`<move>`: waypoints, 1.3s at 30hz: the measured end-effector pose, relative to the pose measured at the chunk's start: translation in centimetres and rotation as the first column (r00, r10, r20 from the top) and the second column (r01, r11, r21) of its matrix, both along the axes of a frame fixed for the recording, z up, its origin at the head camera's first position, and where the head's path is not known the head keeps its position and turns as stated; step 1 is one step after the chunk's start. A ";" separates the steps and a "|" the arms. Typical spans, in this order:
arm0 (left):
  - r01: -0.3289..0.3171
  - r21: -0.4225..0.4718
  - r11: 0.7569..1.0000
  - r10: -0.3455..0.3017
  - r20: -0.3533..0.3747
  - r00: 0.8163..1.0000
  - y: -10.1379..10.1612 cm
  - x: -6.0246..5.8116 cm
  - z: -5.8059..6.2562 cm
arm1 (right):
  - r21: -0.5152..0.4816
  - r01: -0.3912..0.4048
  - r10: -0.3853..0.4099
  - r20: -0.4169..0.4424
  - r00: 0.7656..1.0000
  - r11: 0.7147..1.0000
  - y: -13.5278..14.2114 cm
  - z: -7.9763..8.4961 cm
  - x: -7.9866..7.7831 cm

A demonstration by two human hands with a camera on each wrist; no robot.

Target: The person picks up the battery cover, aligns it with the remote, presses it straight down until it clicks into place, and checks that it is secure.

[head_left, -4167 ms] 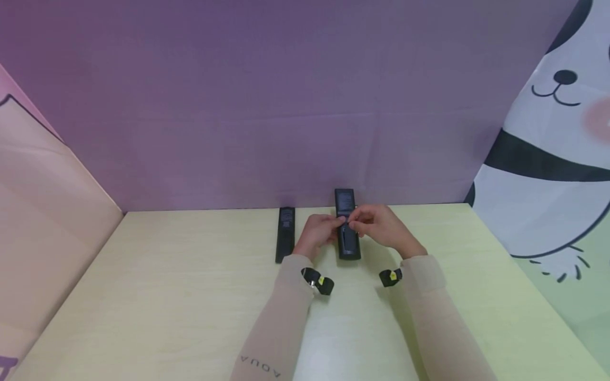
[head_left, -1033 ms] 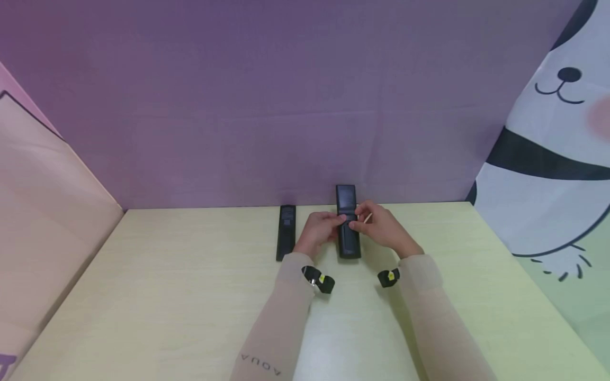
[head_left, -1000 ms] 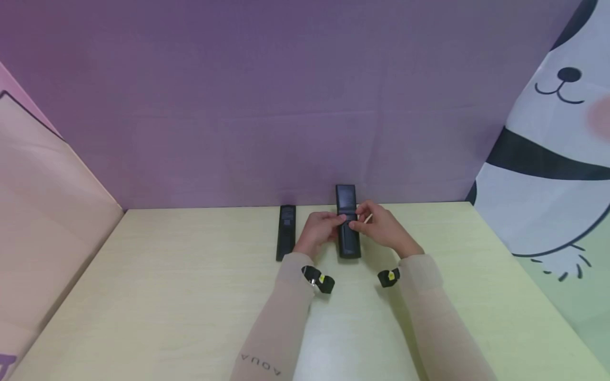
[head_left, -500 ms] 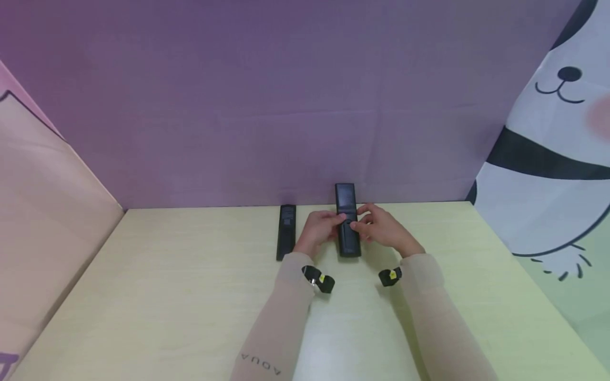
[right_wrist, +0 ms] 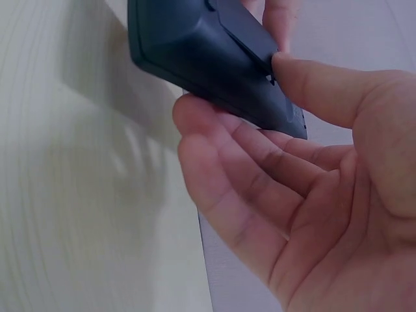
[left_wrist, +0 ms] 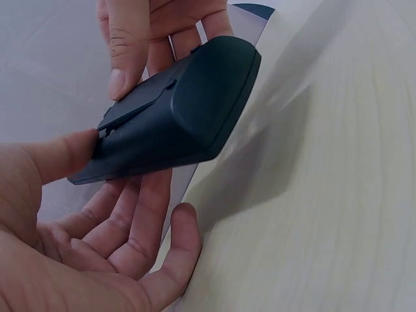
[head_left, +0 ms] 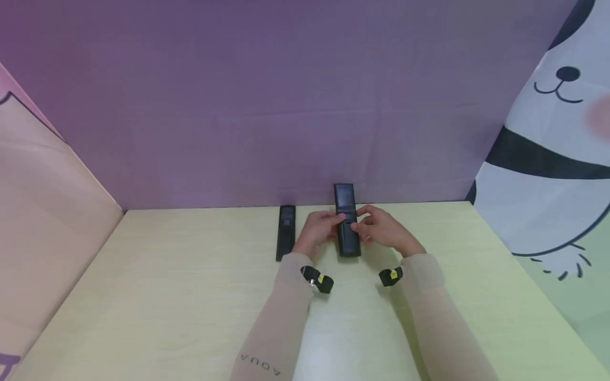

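Two black remotes sit toward the back edge of the table (head_left: 143, 296), near the purple wall (head_left: 267, 106). The left one, a slim remote (head_left: 285, 233), lies flat on its own, just beside the left hand (head_left: 318, 230) but not touched by it. That hand holds the left side of the wider remote (head_left: 346, 222): in the left wrist view its thumb (left_wrist: 62, 156) presses on the back of the casing at the edge of the battery cover (left_wrist: 133, 104), while its fingers (left_wrist: 140, 227) spread loosely underneath. The wider remote is lifted off the table, back side up, its far end tilted up toward the wall. The right hand (head_left: 381, 228) grips the other side, thumb (right_wrist: 318, 84) on the cover's edge and fingers (right_wrist: 240, 162) gently curled below the casing. Both wrists carry a small black strap with a yellow mark. A panda picture (head_left: 553, 132) fills the right side wall.
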State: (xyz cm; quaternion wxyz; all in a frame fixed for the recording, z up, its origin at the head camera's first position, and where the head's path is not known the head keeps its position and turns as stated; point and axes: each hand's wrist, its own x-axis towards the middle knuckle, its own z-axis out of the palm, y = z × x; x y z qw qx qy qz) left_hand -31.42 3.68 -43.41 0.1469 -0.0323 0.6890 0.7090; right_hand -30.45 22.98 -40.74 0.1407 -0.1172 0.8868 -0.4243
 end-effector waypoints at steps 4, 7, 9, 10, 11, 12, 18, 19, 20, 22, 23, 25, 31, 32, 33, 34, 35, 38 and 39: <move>0.026 -0.007 1.000 -0.026 -0.001 1.000 -0.1 -0.1 -0.1 | -0.018 0.000 0.001 0.019 1.000 1.000 0.1 0.0 0.0; 0.049 0.002 0.999 -0.049 0.005 0.999 -0.2 -0.2 -0.2 | -0.038 0.005 -0.003 0.034 0.999 0.999 0.2 0.0 0.1; 0.063 0.012 0.998 -0.063 0.009 0.998 -0.3 -0.3 -0.2 | -0.047 0.008 -0.006 0.042 0.999 0.999 0.2 0.1 0.1; 0.069 0.017 0.998 -0.069 0.010 0.998 -0.3 -0.3 -0.3 | -0.052 0.011 -0.008 0.045 0.999 0.999 0.2 0.1 0.1; 0.074 0.020 0.997 -0.074 0.012 0.997 -0.4 -0.3 -0.3 | -0.056 0.012 -0.009 0.047 0.999 0.998 0.2 0.1 0.1; 0.079 0.021 0.997 -0.080 0.013 0.997 -0.4 -0.3 -0.3 | -0.056 0.013 -0.010 0.049 0.999 0.998 0.2 0.1 0.1; 0.105 -0.019 0.994 -0.105 0.006 0.994 -0.6 -0.2 -0.1 | -0.063 0.009 -0.006 0.053 0.999 0.998 0.3 0.2 0.1; 0.108 -0.026 0.994 -0.108 0.003 0.994 -0.6 -0.2 -0.1 | -0.065 0.008 -0.004 0.053 0.999 0.998 0.3 0.2 0.1; 0.109 -0.029 0.994 -0.109 -0.002 0.994 -0.6 -0.2 -0.1 | -0.066 0.007 -0.003 0.053 0.999 0.998 0.3 0.2 0.1; 0.111 -0.034 0.993 -0.111 -0.009 0.994 -0.6 -0.3 -0.2 | -0.067 0.011 -0.007 0.054 0.999 0.998 0.4 0.2 0.1; 0.110 -0.035 0.993 -0.111 -0.012 0.994 -0.6 -0.3 -0.2 | -0.067 0.012 -0.008 0.055 0.998 0.998 0.4 0.2 0.1; 0.110 -0.037 0.993 -0.111 -0.016 0.994 -0.6 -0.3 -0.3 | -0.066 0.014 -0.010 0.060 0.998 0.998 0.3 0.2 0.1; 0.118 -0.036 0.992 -0.119 -0.022 0.993 -0.7 -0.2 -0.2 | -0.063 0.019 -0.015 0.057 0.998 0.998 0.2 0.2 0.1; 0.118 -0.036 0.992 -0.119 -0.022 0.993 -0.7 -0.2 -0.3 | -0.063 0.020 -0.016 0.055 0.998 0.998 0.2 0.1 0.1; 0.118 -0.036 0.992 -0.119 -0.021 0.993 -0.7 -0.2 -0.3 | -0.064 0.019 -0.016 0.052 0.998 0.998 0.2 0.1 0.1; 0.117 -0.037 0.992 -0.118 -0.023 0.993 -0.7 -0.2 -0.3 | -0.065 0.018 -0.015 0.050 0.999 0.998 0.2 0.1 0.1; 0.116 -0.036 0.993 -0.117 -0.024 0.993 -0.7 -0.2 -0.3 | -0.065 0.018 -0.015 0.048 0.999 0.998 0.2 0.1 0.1; 0.114 -0.034 0.993 -0.115 -0.028 0.993 -0.7 -0.2 -0.3 | -0.067 0.021 -0.018 0.045 0.999 0.998 0.1 0.1 0.1; 0.115 -0.029 0.993 -0.115 -0.029 0.993 -0.7 -0.2 -0.3 | -0.067 0.022 -0.019 0.045 0.999 0.997 0.1 0.1 0.1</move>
